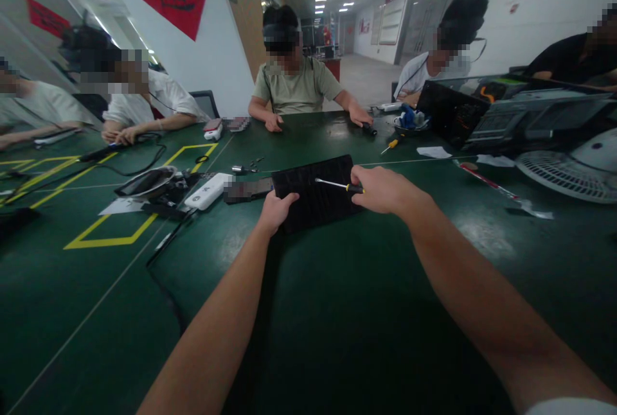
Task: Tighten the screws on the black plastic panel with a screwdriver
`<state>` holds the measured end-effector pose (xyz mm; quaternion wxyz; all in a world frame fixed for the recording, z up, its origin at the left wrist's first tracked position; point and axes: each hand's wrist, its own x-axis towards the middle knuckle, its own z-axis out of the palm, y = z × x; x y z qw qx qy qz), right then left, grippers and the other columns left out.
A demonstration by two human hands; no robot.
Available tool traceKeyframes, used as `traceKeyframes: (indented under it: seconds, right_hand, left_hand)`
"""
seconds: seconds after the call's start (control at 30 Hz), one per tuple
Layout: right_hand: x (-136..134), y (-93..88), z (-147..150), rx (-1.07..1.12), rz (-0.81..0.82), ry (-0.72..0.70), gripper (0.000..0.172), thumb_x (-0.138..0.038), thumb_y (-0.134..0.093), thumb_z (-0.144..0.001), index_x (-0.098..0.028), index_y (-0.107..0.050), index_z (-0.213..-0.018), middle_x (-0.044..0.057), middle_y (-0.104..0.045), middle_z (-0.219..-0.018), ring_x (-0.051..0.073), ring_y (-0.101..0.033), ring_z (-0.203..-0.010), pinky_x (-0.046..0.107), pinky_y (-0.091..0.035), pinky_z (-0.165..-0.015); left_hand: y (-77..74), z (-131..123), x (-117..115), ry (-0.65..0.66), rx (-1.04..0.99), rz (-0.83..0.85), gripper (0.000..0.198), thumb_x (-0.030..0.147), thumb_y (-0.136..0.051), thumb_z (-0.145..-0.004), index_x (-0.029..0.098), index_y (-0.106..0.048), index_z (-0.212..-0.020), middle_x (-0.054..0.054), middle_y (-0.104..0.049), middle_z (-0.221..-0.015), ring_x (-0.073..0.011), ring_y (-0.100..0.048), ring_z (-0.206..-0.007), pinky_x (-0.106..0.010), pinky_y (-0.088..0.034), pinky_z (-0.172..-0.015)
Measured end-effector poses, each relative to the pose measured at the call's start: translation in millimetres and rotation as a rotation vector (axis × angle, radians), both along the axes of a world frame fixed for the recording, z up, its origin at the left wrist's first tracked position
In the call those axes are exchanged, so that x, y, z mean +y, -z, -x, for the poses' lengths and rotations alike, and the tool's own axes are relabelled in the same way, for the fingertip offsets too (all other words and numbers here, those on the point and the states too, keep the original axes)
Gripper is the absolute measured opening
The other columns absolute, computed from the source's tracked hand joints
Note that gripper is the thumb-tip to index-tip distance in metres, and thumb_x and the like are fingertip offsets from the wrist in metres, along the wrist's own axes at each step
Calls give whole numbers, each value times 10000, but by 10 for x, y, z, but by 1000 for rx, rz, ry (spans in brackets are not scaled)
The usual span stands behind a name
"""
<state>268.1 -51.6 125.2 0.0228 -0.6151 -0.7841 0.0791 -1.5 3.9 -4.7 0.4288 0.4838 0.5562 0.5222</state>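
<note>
The grip of the right hand point(385, 189) was closed around the handle of a screwdriver point(335, 184), its shaft over a black panel point(315, 208). The left hand point(274, 212) pinched the panel's left edge, above the table point(347, 312), near a white device point(209, 191).

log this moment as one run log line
left hand: grips black panel by left edge; right hand: holds screwdriver over panel; tip contact: unclear; nearby: white device
</note>
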Motion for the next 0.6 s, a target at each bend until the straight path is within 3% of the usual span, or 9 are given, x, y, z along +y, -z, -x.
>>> traceKeyframes:
  seconds: [0.13, 0.33, 0.6]
  right_hand:
    - [-7, -6, -10, -3, -42, 15, 235, -357, -600, -883, -254, -647, -1089, 116, -718, -1092, 297, -662, -954, 380, -433, -684]
    - [-5, -20, -10, 14, -56, 36, 230, -394, -590, -892, -263, -692, -1050, 114, -728, -1075, 298, -664, -942, 388, -446, -690]
    - [-27, -85, 17, -1, 11, 75, 401, -478, -457, -991, -250, -757, -1129, 135, -739, -1194, 349, -665, -1077, 464, -502, -815]
  left_hand:
    - [2, 3, -5, -4, -1, -8, 368, 376, -832, -575, 173, -753, -872, -59, -772, -862, -284, -731, -869, -407, -574, -848]
    - [-1, 15, -3, -11, 11, 7, 371, 381, -833, -580, 178, -753, -879, -63, -774, -876, -284, -729, -864, -401, -570, -830]
    - [16, 25, 10, -6, 10, 8, 371, 385, -835, -574, 179, -744, -868, -55, -764, -866, -275, -718, -851, -389, -561, -821]
